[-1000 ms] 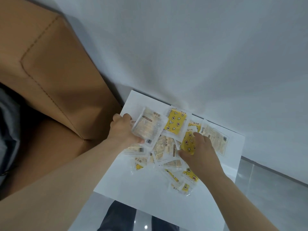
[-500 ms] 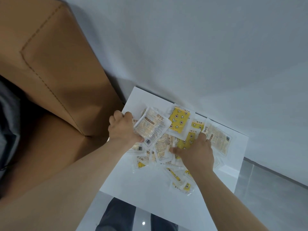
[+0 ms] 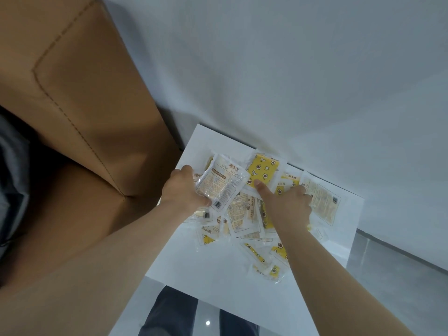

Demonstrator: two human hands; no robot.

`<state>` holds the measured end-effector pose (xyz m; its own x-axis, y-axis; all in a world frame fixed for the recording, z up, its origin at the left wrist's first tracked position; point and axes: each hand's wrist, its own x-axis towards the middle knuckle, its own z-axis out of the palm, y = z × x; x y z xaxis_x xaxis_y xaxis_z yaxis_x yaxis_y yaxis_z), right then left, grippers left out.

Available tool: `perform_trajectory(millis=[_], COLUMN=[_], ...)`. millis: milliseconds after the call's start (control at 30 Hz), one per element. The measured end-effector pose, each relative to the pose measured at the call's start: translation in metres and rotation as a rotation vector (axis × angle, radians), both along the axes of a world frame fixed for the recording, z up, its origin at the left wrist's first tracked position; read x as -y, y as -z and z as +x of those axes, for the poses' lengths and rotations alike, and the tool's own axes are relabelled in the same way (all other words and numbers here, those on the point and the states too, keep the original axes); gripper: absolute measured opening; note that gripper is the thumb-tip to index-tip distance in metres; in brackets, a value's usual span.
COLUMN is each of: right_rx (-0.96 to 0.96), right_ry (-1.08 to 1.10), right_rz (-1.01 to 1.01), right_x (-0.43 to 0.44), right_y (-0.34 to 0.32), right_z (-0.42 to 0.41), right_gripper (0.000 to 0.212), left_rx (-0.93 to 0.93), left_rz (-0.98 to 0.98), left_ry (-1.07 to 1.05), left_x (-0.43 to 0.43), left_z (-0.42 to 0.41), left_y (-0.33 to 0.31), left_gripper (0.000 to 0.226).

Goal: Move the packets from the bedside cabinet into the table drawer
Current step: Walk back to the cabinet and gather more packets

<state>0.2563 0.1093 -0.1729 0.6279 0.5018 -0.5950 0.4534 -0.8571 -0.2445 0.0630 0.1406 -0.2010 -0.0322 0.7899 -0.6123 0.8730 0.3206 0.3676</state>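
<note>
Moving up from the middle of the pile since a second ago, the right hand (image 3: 286, 204) is now pressing its thumb on the lower edge of a yellow star-patterned packet (image 3: 263, 170) near the wall, while its other fingers are spreading across the sachets beside it; whether anything is actually being gripped under that palm cannot be told. The left hand (image 3: 184, 190) is staying much where it was, closed around a clear packet printed "HAND WARMER" (image 3: 221, 184), which is being held tilted above the heap with its barcode corner pointing down toward the person. A loose pile of packets (image 3: 242, 219), some yellow and some pale beige, is lying scattered and overlapping on the white top of the bedside cabinet (image 3: 218, 282), filling its far half and trailing toward the near right. One beige packet (image 3: 322, 202) is lying flat at the right of the pile, just beside the right hand's fingertips. A tan padded headboard (image 3: 84, 93) with stitched seams is standing to the left of the cabinet, close to its edge, and a pale wall (image 3: 291, 69) is running behind both. Dark trouser legs (image 3: 169, 311) are showing below the cabinet's near edge, over a glossy grey floor (image 3: 400, 287).
</note>
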Motion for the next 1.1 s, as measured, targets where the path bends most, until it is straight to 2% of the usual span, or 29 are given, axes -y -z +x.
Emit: perform_trajectory(millis=[167,300,433,567,867,1100], right_rx=[-0.095,-0.151,-0.215,-0.093,-0.009,-0.133], right_ry=[0.021,-0.012,0.009,-0.066,-0.103,-0.069], right_rz=[-0.036,-0.061,-0.033,-0.021,-0.046,0.123], right_x=[-0.011,-0.01,0.001,0.011,0.015,0.026], right_y=[-0.001,-0.003,-0.002,-0.005,-0.012,-0.014], right_z=[0.009,0.011,0.004,-0.002,0.005,0.011], right_gripper=[0.093,0.063,0.045,0.045,0.047,0.042], left_rx=[0.005,0.009,0.026,0.044,0.062,0.179], left_rz=[0.011,0.016,0.022,0.025,0.019,-0.01], left_ry=[-0.001,-0.002,-0.005,-0.011,-0.046,-0.148], left_x=[0.001,0.001,0.002,0.003,0.005,0.012], left_z=[-0.001,0.0,-0.001,-0.002,-0.003,-0.015], left_y=[0.001,0.001,0.001,0.001,-0.003,-0.018], left_gripper=[0.074,0.073,0.075,0.075,0.079,0.056])
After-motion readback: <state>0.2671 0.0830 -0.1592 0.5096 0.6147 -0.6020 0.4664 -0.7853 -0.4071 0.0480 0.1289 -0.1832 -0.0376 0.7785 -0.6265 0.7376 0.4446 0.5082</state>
